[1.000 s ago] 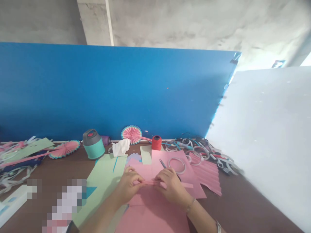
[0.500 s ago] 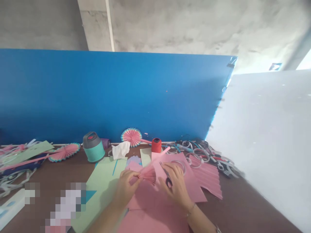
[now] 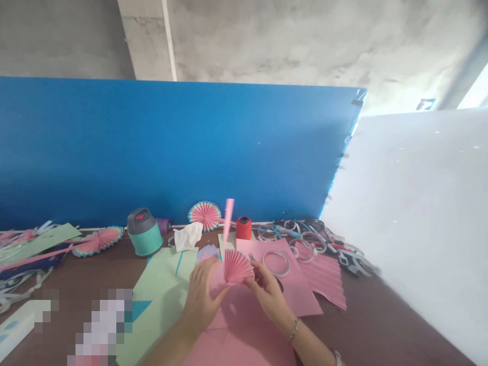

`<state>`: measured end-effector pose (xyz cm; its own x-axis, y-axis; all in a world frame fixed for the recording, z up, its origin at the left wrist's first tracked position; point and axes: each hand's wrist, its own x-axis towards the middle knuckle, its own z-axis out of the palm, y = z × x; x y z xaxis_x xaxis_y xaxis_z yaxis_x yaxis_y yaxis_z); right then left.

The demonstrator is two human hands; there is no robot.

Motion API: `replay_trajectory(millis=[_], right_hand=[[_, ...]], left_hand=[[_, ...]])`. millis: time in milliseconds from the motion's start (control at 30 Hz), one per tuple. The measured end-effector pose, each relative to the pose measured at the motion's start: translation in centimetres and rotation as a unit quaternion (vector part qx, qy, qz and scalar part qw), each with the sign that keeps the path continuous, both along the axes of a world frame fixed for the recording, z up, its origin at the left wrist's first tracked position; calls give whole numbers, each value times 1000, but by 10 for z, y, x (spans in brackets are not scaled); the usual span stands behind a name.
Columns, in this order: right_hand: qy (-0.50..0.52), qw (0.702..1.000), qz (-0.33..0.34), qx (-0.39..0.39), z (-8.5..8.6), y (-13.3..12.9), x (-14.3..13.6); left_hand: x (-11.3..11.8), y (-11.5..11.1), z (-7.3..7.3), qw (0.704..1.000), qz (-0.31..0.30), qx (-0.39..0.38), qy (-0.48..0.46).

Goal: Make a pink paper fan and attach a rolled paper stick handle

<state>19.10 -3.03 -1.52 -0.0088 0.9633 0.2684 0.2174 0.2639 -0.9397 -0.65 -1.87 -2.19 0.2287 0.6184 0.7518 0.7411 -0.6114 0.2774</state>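
Observation:
A pleated pink paper fan (image 3: 238,267) is spread between my hands, with a pink paper strip (image 3: 228,218) standing up from its left side. My left hand (image 3: 204,292) pinches the fan's lower left by its folded point. The fan's right edge is between the thumb and fingers of my right hand (image 3: 269,292). Scissors (image 3: 280,285) lie mostly hidden behind my right hand. Pink paper sheets (image 3: 244,330) lie below both hands.
Green paper (image 3: 160,295) lies left. Behind stand a teal-and-grey container (image 3: 145,234), a red spool (image 3: 244,227) and a finished round fan (image 3: 205,214) against a blue panel (image 3: 171,152). Tangled cables (image 3: 335,244) and corrugated pink paper (image 3: 324,277) are right.
The fan has opened wider, and its strip has swung from slanting right to nearly upright. My right hand has closed on the fan's edge; the scissors are no longer at its fingers.

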Motion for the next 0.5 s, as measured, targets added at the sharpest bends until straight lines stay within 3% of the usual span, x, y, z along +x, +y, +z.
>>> replay_trajectory(millis=[100, 167, 367, 500], right_hand=[[-39, 999, 0, -14, -1, 2, 6], [-51, 998, 9, -17, -3, 2, 9], [-122, 992, -12, 34, -19, 8, 11], [-192, 972, -57, 124, -21, 12, 15]], left_hand=[[0, -3, 0, 998, 43, 39, 17], [0, -6, 3, 997, 39, 48, 52], [-5, -2, 5, 970, -78, -44, 227], [-9, 5, -2, 960, -109, -118, 229]])
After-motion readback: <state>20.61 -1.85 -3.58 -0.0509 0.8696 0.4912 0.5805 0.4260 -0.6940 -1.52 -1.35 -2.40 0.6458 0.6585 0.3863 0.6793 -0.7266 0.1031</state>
